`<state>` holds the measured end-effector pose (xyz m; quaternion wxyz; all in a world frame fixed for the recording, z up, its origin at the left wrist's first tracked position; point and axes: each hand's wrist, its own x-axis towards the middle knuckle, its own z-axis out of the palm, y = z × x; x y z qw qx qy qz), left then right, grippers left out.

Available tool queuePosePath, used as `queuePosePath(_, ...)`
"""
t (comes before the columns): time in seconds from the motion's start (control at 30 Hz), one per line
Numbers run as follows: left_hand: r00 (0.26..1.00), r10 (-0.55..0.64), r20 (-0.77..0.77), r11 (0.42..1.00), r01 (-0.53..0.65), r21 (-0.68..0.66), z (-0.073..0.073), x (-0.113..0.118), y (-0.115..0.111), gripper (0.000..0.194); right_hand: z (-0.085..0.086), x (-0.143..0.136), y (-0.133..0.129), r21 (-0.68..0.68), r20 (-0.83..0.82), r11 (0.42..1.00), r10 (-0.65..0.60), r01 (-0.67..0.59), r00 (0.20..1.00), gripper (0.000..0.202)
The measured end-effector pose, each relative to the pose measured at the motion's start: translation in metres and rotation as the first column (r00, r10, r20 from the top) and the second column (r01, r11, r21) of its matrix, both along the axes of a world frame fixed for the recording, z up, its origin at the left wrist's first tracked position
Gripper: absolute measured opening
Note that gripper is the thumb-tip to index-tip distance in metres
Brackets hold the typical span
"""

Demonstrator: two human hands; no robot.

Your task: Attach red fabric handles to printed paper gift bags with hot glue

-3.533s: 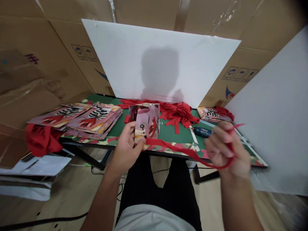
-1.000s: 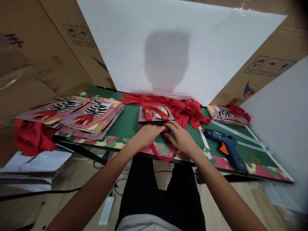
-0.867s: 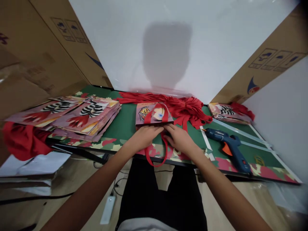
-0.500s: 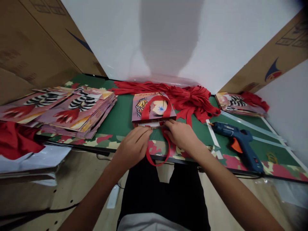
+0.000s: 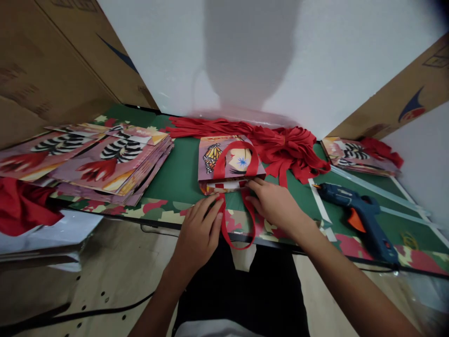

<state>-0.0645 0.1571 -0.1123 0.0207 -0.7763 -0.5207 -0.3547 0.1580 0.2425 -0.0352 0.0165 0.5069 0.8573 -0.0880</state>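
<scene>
A small printed paper bag (image 5: 206, 164) with a butterfly picture lies on the green table, its opening towards me. One red ribbon handle (image 5: 220, 164) arches over its upper face, and another red ribbon handle (image 5: 253, 229) hangs in a loop over the table's front edge. My left hand (image 5: 199, 229) is at the near left of the bag, fingers loosely spread and their tips against the lower ribbon. At the right corner of the opening, my right hand (image 5: 275, 201) grips the bag's edge, its fingertips partly hidden there.
Stacked printed sheets (image 5: 115, 164) lie on the left, with red fabric (image 5: 24, 206) beside them. A bundle of red ribbons (image 5: 284, 145) sits behind the bag. On the right are a blue glue gun (image 5: 365, 215), glue sticks (image 5: 375, 187) and another printed stack (image 5: 351, 152).
My left hand has drawn back from the bag's opening towards me, and its fingers have loosened. My right hand stays at the right corner. More of the opening shows.
</scene>
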Motion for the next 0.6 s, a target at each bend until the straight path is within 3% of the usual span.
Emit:
queuePosePath(0.2, 0.988, 0.149, -0.043, 0.979, -0.142, 0.149, 0.008, 0.006, 0.015, 0.051, -0.002, 0.001, 0.0, 0.0, -0.006, 1.0, -0.01, 0.01, 1.0, 0.033)
queuePosePath(0.3, 0.942, 0.314, 0.117, 0.911, -0.333, 0.242, 0.009, 0.009, 0.03, 0.04, -0.003, 0.001, -0.001, -0.005, -0.025, 1.0, -0.014, 0.014, 1.0, 0.031)
queuePosePath(0.37, 0.898, 0.351, 0.265, 0.871, -0.417, 0.259, 0.011, 0.01, 0.041, 0.038, -0.004, 0.001, -0.002, -0.008, -0.03, 1.0, -0.008, 0.008, 1.0, 0.029)
queuePosePath(0.43, 0.888, 0.301, 0.348, 0.892, -0.391, 0.227, 0.013, 0.011, 0.051, 0.044, -0.004, 0.001, -0.002, -0.006, -0.037, 1.0, -0.005, 0.004, 0.999, 0.027)
queuePosePath(0.6, 0.935, 0.096, 0.342, 0.989, -0.129, 0.075, 0.011, 0.011, 0.06, 0.046, -0.009, 0.005, -0.002, 0.003, -0.091, 0.999, 0.053, -0.053, 0.994, 0.024)
